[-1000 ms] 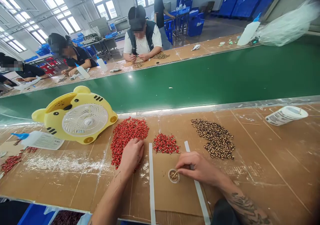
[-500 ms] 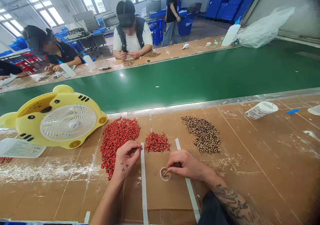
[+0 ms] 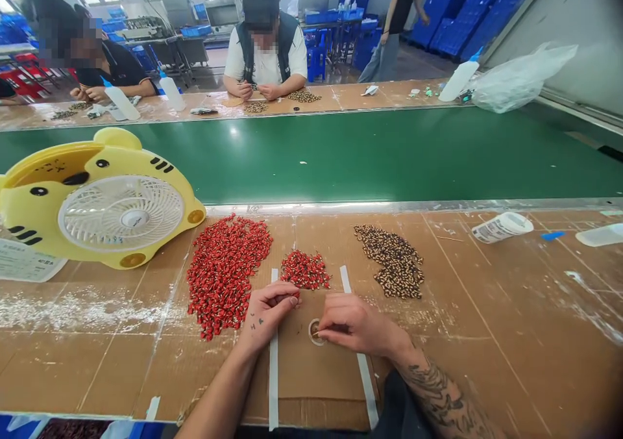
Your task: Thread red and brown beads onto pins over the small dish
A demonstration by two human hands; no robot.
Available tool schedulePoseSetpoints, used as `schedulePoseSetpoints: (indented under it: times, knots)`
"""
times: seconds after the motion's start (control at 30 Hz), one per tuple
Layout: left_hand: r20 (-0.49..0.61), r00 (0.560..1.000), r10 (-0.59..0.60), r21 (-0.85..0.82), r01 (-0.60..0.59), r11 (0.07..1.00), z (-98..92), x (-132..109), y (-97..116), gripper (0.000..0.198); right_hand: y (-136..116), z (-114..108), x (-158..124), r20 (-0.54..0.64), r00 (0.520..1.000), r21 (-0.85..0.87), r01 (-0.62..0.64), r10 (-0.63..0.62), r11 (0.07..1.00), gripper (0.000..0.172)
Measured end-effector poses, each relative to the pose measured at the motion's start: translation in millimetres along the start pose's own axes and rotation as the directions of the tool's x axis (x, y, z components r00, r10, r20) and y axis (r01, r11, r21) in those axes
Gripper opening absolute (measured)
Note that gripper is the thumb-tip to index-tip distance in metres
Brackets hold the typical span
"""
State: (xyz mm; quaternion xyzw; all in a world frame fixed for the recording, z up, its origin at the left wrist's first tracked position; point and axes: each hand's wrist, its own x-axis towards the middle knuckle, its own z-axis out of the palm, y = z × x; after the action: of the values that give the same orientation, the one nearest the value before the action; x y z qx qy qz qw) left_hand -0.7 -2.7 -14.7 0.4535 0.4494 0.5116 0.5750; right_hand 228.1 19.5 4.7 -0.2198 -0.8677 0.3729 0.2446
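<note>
My left hand (image 3: 267, 315) is closed in a pinch, with a small red piece (image 3: 296, 295) showing at its fingertips. Between the thumb and fingers of my right hand (image 3: 359, 323) is a thin wooden stick (image 3: 318, 333), mostly hidden by the fingers. The stick's tip is over a small round clear dish (image 3: 311, 340) that lies on a cardboard sheet (image 3: 321, 380). Just beyond my hands is a small heap of red pieces (image 3: 305, 270); a larger red pile (image 3: 228, 267) spreads to the left. Dark-and-gold pieces (image 3: 392, 260) form a pile at the right.
A yellow animal-shaped fan (image 3: 117, 134) stands at the left. White tape strips (image 3: 274, 374) flank the cardboard sheet. A white tub (image 3: 503, 228) lies tipped at the right. Beyond runs a green belt (image 3: 365, 153), with co-workers (image 3: 265, 49) seated across it.
My left hand has moved right, closer to the dish, and red now shows in its pinch. My right hand stays by the dish with the stick. The camera view has tilted down.
</note>
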Motion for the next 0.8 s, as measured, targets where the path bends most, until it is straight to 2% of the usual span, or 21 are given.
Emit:
schedulePoseSetpoints:
  times: [0.2, 0.3, 0.43, 0.53, 0.67, 0.8]
  knots:
    - [0.003, 0.999, -0.033, -0.06, 0.033, 0.998, 2.0, -1.2, -0.6, 0.01, -1.8, -1.3, -0.9, -0.042, 0.997, -0.173, 0.052, -0.06, 0.983, 0.029]
    - [-0.005, 0.998, -0.059, -0.085, 0.058, 0.995, 3.9, -1.7, 0.5, 0.011, -3.2, -2.6, -2.3, 0.02, 0.998, -0.174, 0.068, -0.066, 0.982, 0.03]
    - [-0.016, 0.999, -0.051, -0.049, 0.05, 0.998, 5.6, -2.1, 4.0, 0.012, -3.8, -2.9, -2.4, -0.01, 0.999, -0.196, 0.046, -0.049, 0.979, 0.029]
    - [-0.028, 0.998, -0.054, -0.034, 0.053, 0.998, 6.5, -2.4, 7.2, 0.011, -3.0, -2.3, -1.9, 0.042, 0.998, -0.162, 0.051, -0.044, 0.985, 0.029]
    - [-0.025, 0.998, -0.064, -0.029, 0.063, 0.998, 6.7, -2.4, 8.1, 0.011, -2.1, -1.4, -2.2, -0.004, 0.999, -0.17, 0.032, -0.033, 0.985, 0.027]
    - [-0.034, 0.999, -0.037, -0.002, 0.037, 0.999, 5.9, -1.8, 5.8, 0.011, -2.7, -0.7, -1.9, 0.031, 0.999, -0.157, 0.046, -0.041, 0.986, 0.029]
